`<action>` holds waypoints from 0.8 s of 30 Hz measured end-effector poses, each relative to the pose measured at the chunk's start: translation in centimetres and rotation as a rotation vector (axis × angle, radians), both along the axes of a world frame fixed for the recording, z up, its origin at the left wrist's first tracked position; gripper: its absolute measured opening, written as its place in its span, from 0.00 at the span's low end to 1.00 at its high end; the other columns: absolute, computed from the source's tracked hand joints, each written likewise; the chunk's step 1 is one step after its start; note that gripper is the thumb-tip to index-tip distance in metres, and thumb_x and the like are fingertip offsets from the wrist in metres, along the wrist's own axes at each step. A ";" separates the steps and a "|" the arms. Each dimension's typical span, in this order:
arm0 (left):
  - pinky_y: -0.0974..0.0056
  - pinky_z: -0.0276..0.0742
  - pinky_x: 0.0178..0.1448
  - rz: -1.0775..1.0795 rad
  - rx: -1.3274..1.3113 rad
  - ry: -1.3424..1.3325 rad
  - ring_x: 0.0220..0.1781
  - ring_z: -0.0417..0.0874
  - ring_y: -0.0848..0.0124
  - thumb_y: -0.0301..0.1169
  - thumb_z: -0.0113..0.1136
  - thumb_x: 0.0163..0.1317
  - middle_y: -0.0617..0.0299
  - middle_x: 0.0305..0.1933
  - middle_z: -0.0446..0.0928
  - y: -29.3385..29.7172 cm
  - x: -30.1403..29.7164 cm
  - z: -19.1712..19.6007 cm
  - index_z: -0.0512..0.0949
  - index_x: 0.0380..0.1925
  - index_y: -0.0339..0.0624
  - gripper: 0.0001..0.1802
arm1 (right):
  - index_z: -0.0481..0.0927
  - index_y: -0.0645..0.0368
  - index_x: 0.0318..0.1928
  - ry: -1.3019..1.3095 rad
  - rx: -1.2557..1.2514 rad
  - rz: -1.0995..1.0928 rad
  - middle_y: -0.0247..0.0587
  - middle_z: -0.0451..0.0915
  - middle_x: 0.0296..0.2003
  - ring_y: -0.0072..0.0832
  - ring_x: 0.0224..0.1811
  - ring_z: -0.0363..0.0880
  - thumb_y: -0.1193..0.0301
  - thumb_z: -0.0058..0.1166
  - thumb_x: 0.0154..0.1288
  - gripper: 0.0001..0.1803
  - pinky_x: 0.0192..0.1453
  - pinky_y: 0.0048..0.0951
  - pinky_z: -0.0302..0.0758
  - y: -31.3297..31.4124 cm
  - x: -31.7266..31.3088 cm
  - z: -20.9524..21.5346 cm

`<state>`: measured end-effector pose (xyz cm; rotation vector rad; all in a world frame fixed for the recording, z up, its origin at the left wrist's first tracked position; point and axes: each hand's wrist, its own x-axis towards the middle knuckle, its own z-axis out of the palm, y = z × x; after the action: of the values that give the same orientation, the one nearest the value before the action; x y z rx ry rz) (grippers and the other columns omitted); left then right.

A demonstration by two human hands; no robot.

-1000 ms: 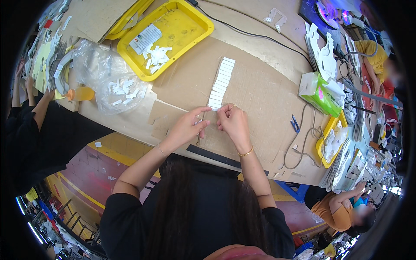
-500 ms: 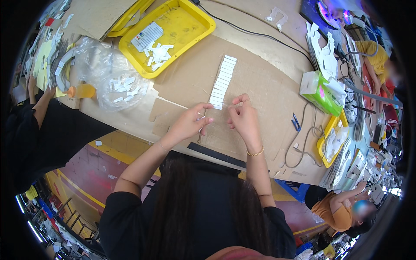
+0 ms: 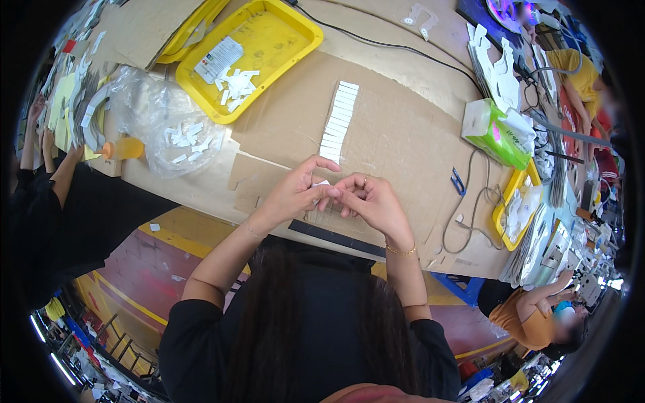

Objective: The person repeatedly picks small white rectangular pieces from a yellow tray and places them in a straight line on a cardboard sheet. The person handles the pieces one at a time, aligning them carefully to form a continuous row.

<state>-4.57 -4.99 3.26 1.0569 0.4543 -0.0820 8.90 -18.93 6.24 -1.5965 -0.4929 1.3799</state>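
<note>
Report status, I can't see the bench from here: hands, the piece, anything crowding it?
Left hand and right hand together, pinching a small white piece. Row of white pieces on the cardboard just beyond. Nothing crowding.

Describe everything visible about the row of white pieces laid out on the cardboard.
The row of white pieces is a neat column of small, flat, rectangular slips, paper-like, lying side by side on the brown cardboard sheet. It runs from near the yellow tray toward the hands, ending just short of the left hand. Nothing touches it.
</note>
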 end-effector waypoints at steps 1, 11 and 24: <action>0.78 0.55 0.20 0.013 -0.006 0.023 0.19 0.68 0.84 0.34 0.56 0.67 0.67 0.19 0.72 -0.1 0.0 0.0 0.68 0.51 0.42 0.15 | 0.79 0.64 0.39 0.036 0.008 -0.006 0.33 0.82 0.29 0.15 0.26 0.78 0.72 0.55 0.66 0.07 0.29 0.15 0.72 0.0 0.0 -0.1; 0.77 0.52 0.16 0.168 -0.020 0.145 0.13 0.59 0.84 0.41 0.52 0.70 0.64 0.18 0.72 1.2 -1.0 -1.1 0.72 0.38 0.42 0.13 | 0.78 0.64 0.37 0.097 -0.040 -0.097 0.34 0.82 0.29 0.15 0.25 0.79 0.72 0.55 0.66 0.07 0.27 0.16 0.71 -0.4 0.6 -0.9; 0.77 0.47 0.13 0.047 -0.318 0.287 0.10 0.56 0.84 0.40 0.53 0.70 0.67 0.14 0.68 1.2 -1.2 -0.9 0.75 0.38 0.40 0.13 | 0.79 0.58 0.38 -1.133 0.352 0.175 0.36 0.80 0.31 0.26 0.25 0.81 0.74 0.59 0.60 0.06 0.27 0.23 0.74 -0.8 -0.2 -1.7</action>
<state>-5.72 -3.83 2.39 0.7228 0.7000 -0.2583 8.75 -19.70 4.54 -1.9338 -1.4629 0.3186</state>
